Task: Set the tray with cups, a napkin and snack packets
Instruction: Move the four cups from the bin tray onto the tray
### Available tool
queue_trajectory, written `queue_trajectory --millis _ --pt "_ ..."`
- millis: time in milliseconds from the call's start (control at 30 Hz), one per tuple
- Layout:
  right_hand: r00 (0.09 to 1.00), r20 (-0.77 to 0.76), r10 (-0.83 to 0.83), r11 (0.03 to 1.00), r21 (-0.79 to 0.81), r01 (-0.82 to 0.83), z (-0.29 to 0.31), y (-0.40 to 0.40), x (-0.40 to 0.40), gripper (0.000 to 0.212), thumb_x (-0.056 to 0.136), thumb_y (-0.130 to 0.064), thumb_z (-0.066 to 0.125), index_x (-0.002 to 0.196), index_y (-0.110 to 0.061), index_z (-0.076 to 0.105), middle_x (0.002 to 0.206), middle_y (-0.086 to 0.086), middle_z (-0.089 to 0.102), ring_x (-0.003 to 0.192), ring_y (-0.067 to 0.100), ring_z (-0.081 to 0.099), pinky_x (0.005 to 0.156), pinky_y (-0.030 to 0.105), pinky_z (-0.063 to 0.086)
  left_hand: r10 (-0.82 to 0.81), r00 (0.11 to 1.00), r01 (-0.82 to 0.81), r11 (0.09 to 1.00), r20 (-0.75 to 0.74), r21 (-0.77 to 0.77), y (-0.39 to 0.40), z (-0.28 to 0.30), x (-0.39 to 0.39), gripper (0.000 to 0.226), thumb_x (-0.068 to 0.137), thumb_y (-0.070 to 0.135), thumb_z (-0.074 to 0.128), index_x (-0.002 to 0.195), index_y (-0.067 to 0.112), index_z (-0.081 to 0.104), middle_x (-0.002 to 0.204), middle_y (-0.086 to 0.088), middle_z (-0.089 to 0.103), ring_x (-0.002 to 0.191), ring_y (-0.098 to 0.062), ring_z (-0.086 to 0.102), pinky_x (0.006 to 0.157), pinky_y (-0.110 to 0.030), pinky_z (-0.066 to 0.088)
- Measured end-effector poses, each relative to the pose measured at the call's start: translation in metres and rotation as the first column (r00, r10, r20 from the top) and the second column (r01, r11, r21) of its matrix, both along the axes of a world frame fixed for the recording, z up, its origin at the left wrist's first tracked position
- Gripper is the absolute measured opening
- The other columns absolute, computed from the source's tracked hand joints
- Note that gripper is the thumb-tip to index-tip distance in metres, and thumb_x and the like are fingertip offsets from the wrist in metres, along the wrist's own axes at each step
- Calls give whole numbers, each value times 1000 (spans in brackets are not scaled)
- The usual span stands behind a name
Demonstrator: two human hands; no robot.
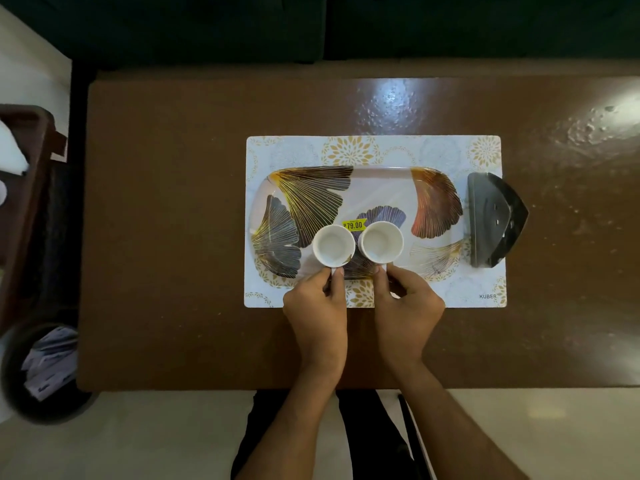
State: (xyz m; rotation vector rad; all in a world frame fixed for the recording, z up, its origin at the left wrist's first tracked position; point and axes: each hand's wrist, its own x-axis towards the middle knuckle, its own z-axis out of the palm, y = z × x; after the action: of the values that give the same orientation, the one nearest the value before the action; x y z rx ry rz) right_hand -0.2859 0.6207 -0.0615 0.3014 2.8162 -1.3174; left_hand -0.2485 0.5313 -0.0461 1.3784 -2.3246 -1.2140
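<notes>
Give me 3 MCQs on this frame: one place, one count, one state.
1. Where is the dark holder?
A. right of the tray
B. on the tray
C. left of the tray

2. How many cups stand on the tray?
A. one
B. two
C. four

3. What state are the cups in?
A. stacked
B. tipped over
C. upright, empty

Key:
1 A, it sits off the tray's right end, at the mat's edge.
2 B, a left cup and a right cup stand side by side.
3 C, both mouths face up with bare white insides; the left hand and right hand each grip a handle.
</notes>
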Motion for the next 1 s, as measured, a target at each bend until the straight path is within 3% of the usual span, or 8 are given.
queue_trajectory --millis 100,167,367,500,633,733,867,1000 --pt "1000 -6 -17 1000 -4 17 -4 1 0 6 89 -14 81 92 -9 83 82 2 81 73 16 75 75 32 60 -9 1000 9 1000 -1 -1 1 -1 0 11 93 19 80 89 10 85 68 -2 77 59 -10 69 57 -25 52" --pt "1000 -11 -23 1000 -7 23 -7 1 1 6 89 -15 81 91 -10 83 81 2 81 72 14 75 74 31 61 -1 1000 1 1000 -7 9 1 -2 0 11 93 19 80 91 10 85 71 -3 78 62 -11 71 60 -29 56" --pt "999 -12 -47 999 -17 47 -7 0 3 5 88 -16 81 90 -11 83 79 -2 80 70 8 73 73 23 59 29 999 -28 999 -34 37 1 -2 1 10 93 18 80 96 10 85 76 0 80 68 -5 73 63 -11 52" --pt "999 -14 -36 999 -18 36 -5 0 3 4 88 -15 82 88 -11 83 79 -2 79 70 9 74 72 20 57 26 999 -24 999 -39 40 1 -3 1 11 93 19 80 97 10 85 78 -1 81 71 -7 75 66 -19 59" --pt "999 -21 -24 1000 -14 24 -5 1 2 4 88 -15 81 88 -10 82 79 -2 78 71 10 73 73 19 56 26 999 -25 999 -25 46 0 -3 1 13 93 21 80 99 11 86 83 0 82 75 -7 77 66 -1 48" --pt "999 -25 -21 1000 -17 20 -4 1 2 4 88 -13 81 89 -10 82 79 -4 77 71 8 73 73 13 54 19 1000 -19 998 -10 65 0 -4 2 15 94 25 78 99 12 85 84 0 82 76 -7 77 67 -2 49" --pt "999 -21 -29 999 -20 29 -5 1 3 4 88 -15 81 91 -12 82 79 -5 77 72 9 73 74 17 56 21 1000 -20 997 -12 71 -1 -5 3 15 93 27 79 97 14 85 82 1 81 74 -5 76 66 -1 48" --pt "999 -21 -29 999 -31 28 -6 3 3 7 88 -15 81 94 -10 82 82 -1 78 74 13 75 76 27 61 26 999 -24 996 -24 89 -2 -8 3 17 93 29 80 97 13 83 85 2 81 76 -6 76 70 -18 60"
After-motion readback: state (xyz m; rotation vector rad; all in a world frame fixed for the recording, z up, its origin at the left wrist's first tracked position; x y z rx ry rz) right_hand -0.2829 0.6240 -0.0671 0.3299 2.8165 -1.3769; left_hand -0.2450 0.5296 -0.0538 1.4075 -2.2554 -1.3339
